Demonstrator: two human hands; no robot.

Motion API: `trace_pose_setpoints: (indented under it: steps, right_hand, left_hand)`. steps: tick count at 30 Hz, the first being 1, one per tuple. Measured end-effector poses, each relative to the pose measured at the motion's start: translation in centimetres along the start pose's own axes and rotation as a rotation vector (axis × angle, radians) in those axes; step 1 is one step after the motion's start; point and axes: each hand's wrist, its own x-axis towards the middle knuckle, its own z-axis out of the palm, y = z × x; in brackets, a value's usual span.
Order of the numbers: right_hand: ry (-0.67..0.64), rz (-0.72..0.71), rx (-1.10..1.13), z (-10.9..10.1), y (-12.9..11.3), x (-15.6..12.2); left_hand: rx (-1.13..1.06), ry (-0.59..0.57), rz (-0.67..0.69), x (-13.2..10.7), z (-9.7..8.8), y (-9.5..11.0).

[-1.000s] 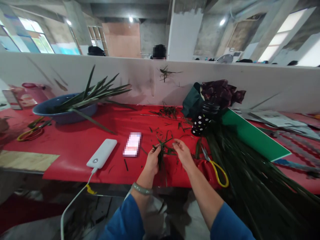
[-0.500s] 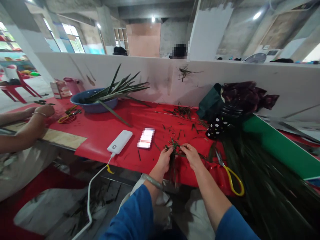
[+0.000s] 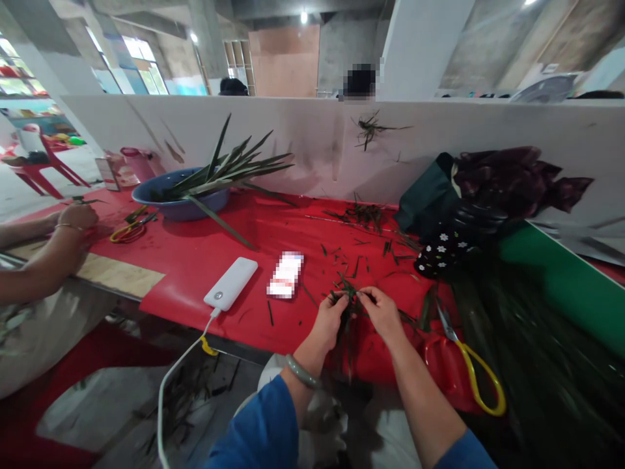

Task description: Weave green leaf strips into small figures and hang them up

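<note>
Over the front edge of the red-covered table (image 3: 273,228), my left hand (image 3: 328,320) pinches a small bundle of knotted green leaf strips (image 3: 347,290). Loose ends of the strips hang below the fingers. My right hand (image 3: 381,311) is closed at the right side of the same bundle, its thumb and forefinger pressed together on a strip. The fine detail between the fingertips is too small to make out. To the right lie scissors (image 3: 469,366) with yellow handles, beside a red object (image 3: 446,368). Cut leaf scraps (image 3: 364,215) are scattered behind my hands.
A white power bank (image 3: 231,283) with a cable and a phone (image 3: 286,275) lie to the left. Farther back stands a blue basin (image 3: 183,207) of long leaves. Dark leaves (image 3: 527,365) and bags (image 3: 517,179) fill the right. Another person's arm (image 3: 53,254) works at far left.
The view has shifted slightly, so the scissors and bags appear farther right. My hands stay on the leaf bundle, with the right fingertips now closer to the left ones.
</note>
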Motion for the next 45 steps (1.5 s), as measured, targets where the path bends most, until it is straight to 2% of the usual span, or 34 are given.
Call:
trace_pose_setpoints:
  steps: [7,12,20,25,31,35,39,45]
  right_hand:
    - [0.095,0.031,0.102,0.4,1.9,-0.2]
    - [0.129,0.020,0.077,0.2,2.3,-0.4]
    - [0.113,-0.042,0.011,0.0,2.4,-0.9]
    - [0.019,-0.036,0.077,-0.6,2.6,-0.7]
    - [0.089,0.059,0.217,-0.7,2.9,-0.7]
    - [0.052,0.039,0.203,-0.8,2.6,-0.8]
    - [0.011,0.031,0.183,-0.9,2.2,-0.9]
    - [0.134,0.127,0.332,-1.3,2.9,-0.6]
  left_hand:
    - [0.025,-0.014,-0.014,0.7,0.9,-0.2]
    - [0.095,-0.029,-0.055,0.9,1.4,0.1]
    - [0.220,-0.059,-0.038,1.1,0.9,-0.1]
    - [0.276,-0.106,-0.043,1.1,0.8,0.1]
    - [0.162,-0.097,-0.066,0.8,1.1,0.0]
    - [0.161,-0.069,-0.069,0.7,1.2,-0.1]
    - [0.202,-0.090,-0.075,0.7,1.2,-0.2]
    - [0.135,-0.122,-0.104,0.2,1.1,0.2]
